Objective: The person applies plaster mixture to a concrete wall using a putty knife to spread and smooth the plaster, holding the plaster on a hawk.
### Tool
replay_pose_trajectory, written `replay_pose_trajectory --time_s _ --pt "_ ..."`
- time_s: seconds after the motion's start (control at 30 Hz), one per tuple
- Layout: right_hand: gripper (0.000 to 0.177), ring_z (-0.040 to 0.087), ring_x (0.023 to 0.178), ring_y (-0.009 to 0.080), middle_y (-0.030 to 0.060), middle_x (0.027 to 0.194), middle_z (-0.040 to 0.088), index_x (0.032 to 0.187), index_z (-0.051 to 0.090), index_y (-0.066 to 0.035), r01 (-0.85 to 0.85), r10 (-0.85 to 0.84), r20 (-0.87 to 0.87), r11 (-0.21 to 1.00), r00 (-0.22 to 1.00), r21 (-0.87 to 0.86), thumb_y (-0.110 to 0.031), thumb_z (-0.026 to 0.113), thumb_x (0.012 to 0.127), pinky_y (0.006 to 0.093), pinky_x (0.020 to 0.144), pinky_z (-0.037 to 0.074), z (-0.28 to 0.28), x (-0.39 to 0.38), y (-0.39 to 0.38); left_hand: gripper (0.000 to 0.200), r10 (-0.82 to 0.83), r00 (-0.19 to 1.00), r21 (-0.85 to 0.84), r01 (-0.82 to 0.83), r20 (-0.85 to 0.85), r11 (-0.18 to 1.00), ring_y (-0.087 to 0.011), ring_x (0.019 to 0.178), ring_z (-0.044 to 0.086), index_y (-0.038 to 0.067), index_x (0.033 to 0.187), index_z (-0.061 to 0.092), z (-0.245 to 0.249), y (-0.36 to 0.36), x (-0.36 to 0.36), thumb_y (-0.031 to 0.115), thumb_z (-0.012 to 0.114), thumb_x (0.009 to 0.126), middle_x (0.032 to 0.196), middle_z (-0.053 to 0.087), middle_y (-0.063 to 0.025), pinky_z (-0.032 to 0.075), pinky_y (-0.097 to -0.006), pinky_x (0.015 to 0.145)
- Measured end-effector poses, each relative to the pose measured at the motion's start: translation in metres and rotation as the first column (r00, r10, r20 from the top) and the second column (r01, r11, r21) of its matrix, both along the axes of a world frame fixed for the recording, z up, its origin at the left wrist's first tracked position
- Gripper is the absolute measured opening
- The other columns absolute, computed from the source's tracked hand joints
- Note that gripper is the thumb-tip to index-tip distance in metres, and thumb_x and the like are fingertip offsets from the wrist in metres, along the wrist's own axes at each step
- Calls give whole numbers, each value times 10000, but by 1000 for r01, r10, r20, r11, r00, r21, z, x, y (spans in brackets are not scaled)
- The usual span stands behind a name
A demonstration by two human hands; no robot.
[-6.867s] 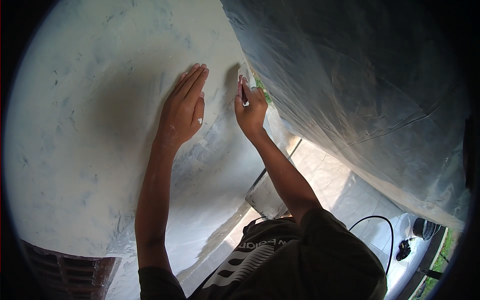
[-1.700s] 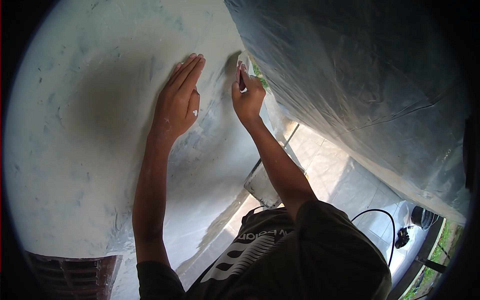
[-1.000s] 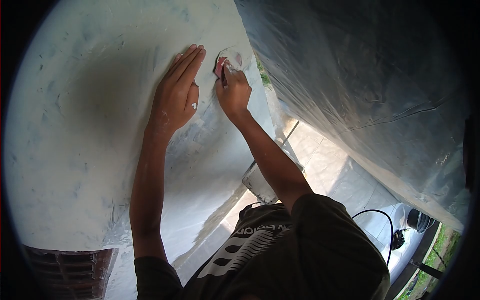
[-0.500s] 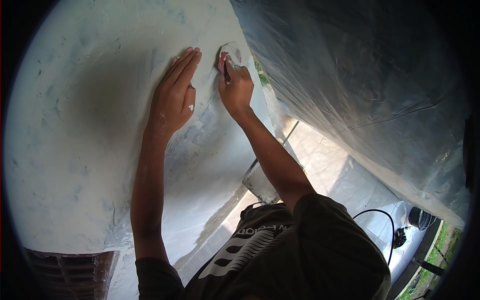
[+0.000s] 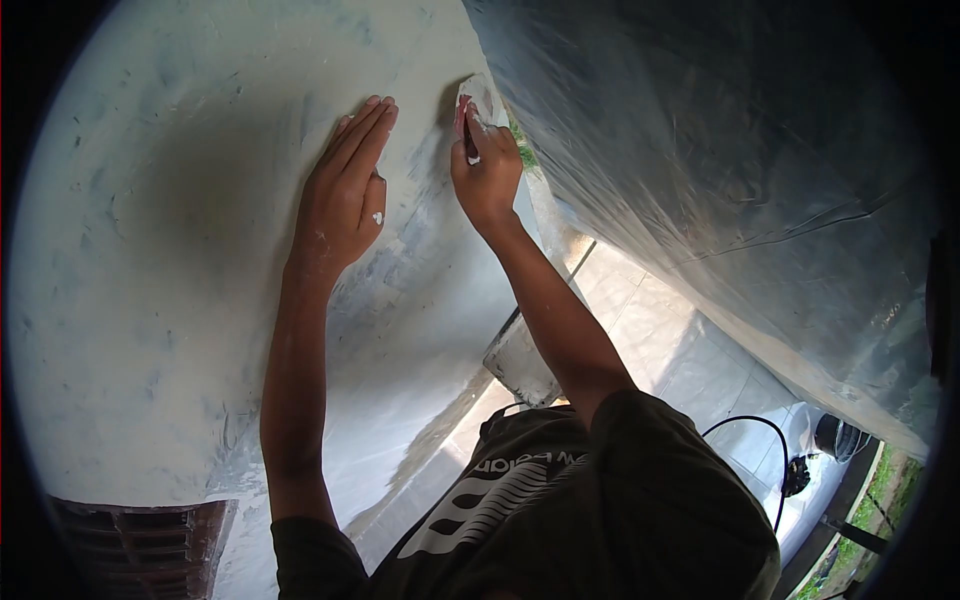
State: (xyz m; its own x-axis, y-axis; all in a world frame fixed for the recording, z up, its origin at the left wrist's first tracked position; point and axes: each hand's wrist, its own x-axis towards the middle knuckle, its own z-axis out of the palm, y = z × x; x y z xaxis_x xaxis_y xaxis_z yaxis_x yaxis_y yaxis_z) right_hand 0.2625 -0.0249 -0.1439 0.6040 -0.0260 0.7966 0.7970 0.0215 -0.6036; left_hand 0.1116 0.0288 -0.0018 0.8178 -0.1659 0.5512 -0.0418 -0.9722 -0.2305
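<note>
My left hand (image 5: 342, 190) lies flat against a pale, smeared wall (image 5: 180, 340), fingers stretched out and pointing up. White specks show near its thumb. To its right, my right hand (image 5: 488, 178) is closed around a putty knife (image 5: 465, 115) with a reddish, white-stained handle. The pale blade of the knife touches or nearly touches the wall close to its right edge. Fingers partly hide the handle. Greyish, patchy smears mark the wall between and below both hands.
Dark plastic sheeting (image 5: 720, 130) hangs along the right. A slatted brown vent (image 5: 140, 545) is set low in the wall. Below are a whitish-stained block-like object (image 5: 522, 365), floor tiles (image 5: 645, 320), a black cable (image 5: 765, 422) and a dark bucket-like container (image 5: 838, 437).
My right hand has shifted slightly right with the putty knife, toward the wall's edge. My left hand stays almost in place on the wall.
</note>
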Motion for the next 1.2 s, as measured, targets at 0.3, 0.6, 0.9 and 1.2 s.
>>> replay_pose_trajectory --time_s 0.3,0.6,0.9,1.2 --pt "410 622 896 341 149 946 640 1124 678 28 -372 383 186 923 905 -93 6 713 715 425 803 536 -58 -127 -13 597 -37 999 -23 37 8 999 -316 1380 448 -46 1393 482 2 1 3 -85 398 803 1429 519 -189 327 -468 1175" --pt "396 541 734 256 101 739 596 1180 664 25 -26 26 19 999 999 28 27 658 784 372 665 468 7 -8 6 595 9 1000 -39 -8 5 999 -326 1379 448 -42 1388 491 -1 -2 -4 -85 396 803 1424 524 -194 319 -469 1178" --pt "450 585 811 302 124 880 616 1145 667 28 -372 362 181 928 914 21 39 712 698 404 746 477 -39 -119 -13 601 -22 1000 -43 22 9 999 -330 1375 452 -46 1390 487 2 -2 -5 -94 385 800 1418 527 -201 320 -472 1175" --pt "416 567 769 277 113 781 601 1180 657 26 -102 100 66 994 993 34 4 686 766 389 754 472 -6 -29 15 604 26 1000 -42 -26 0 999 -322 1382 443 -50 1387 484 2 -5 -16 -89 387 792 1430 513 -197 315 -469 1179"
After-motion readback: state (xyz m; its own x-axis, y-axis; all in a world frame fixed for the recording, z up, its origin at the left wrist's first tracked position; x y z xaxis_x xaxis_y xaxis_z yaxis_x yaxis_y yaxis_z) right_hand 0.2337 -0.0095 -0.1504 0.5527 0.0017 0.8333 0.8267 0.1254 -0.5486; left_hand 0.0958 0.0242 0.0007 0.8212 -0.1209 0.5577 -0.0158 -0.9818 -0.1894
